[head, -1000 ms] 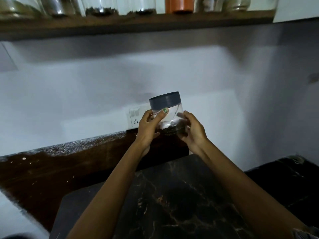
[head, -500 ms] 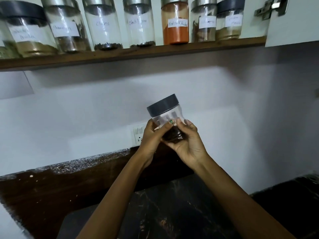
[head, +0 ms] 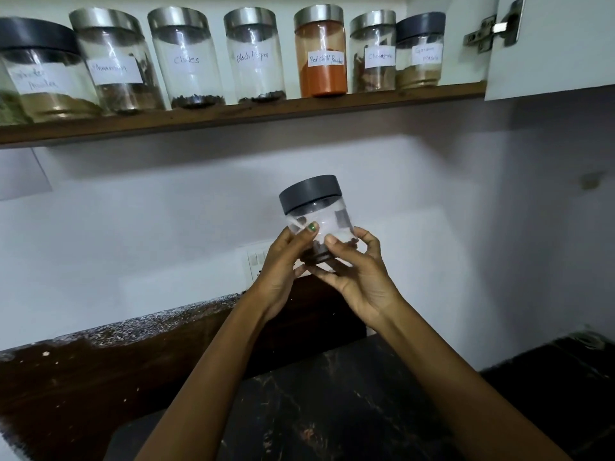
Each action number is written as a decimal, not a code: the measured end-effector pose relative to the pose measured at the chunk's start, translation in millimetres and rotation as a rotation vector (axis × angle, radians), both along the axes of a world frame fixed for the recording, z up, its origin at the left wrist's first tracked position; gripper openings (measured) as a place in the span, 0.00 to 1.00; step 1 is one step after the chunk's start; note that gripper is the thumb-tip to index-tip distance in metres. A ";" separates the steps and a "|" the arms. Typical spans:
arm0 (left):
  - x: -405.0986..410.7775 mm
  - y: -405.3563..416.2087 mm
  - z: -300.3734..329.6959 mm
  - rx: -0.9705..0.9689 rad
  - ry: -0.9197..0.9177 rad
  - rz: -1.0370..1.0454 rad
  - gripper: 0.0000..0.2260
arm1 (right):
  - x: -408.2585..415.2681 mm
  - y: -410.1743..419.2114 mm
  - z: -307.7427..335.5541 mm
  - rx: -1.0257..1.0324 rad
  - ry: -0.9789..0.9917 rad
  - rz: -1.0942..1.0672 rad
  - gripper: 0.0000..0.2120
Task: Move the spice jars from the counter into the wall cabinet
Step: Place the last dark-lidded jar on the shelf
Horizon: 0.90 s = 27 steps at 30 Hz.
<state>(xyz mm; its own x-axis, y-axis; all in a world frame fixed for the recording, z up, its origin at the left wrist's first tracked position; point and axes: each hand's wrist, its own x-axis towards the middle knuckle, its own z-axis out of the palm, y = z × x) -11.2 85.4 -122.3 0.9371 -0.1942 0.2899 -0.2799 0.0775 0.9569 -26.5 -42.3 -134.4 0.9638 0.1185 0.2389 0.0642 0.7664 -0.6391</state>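
A clear spice jar [head: 319, 214] with a dark grey lid and a little dark spice at its bottom is held up in front of the white wall, tilted slightly left. My left hand [head: 283, 264] grips its left side, thumb across the front. My right hand [head: 359, 274] cups its lower right side and base. Above, the wall cabinet's wooden shelf [head: 233, 118] carries a row of several labelled jars, among them the orange red chilli powder jar [head: 321, 51] and a grey-lidded jar [head: 420, 49] at the right end.
The open white cabinet door [head: 552, 44] with its metal hinge [head: 496, 26] hangs at the upper right. A wall switch plate [head: 256, 261] sits behind my left hand. Below lie the dark marble counter [head: 332, 410] and a brown speckled ledge [head: 100, 354].
The jar has risen with both hands, and my view has tilted upward, bringing the shelf of jars fully into sight. My right hand has shifted under the jar's base.
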 end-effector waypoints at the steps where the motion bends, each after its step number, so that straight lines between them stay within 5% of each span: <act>1: -0.7 -1.0 0.3 -0.008 0.001 -0.009 0.21 | -1.4 0.4 0.2 -0.063 -0.025 -0.064 0.28; 8: -6.3 -4.7 5.1 -0.109 0.033 -0.063 0.20 | -9.2 -5.1 5.8 -0.179 -0.049 0.014 0.24; 12: -9.8 -8.0 5.5 -0.009 -0.001 -0.033 0.25 | -14.3 -3.1 1.5 -0.339 -0.072 -0.279 0.29; 16: -11.4 -12.4 3.3 0.021 -0.035 0.005 0.21 | -18.9 -5.7 1.3 -0.539 -0.199 -0.582 0.33; 27: -6.8 -50.8 12.8 -0.015 -0.113 0.047 0.16 | -8.2 -30.7 6.0 -0.515 -0.325 -0.798 0.32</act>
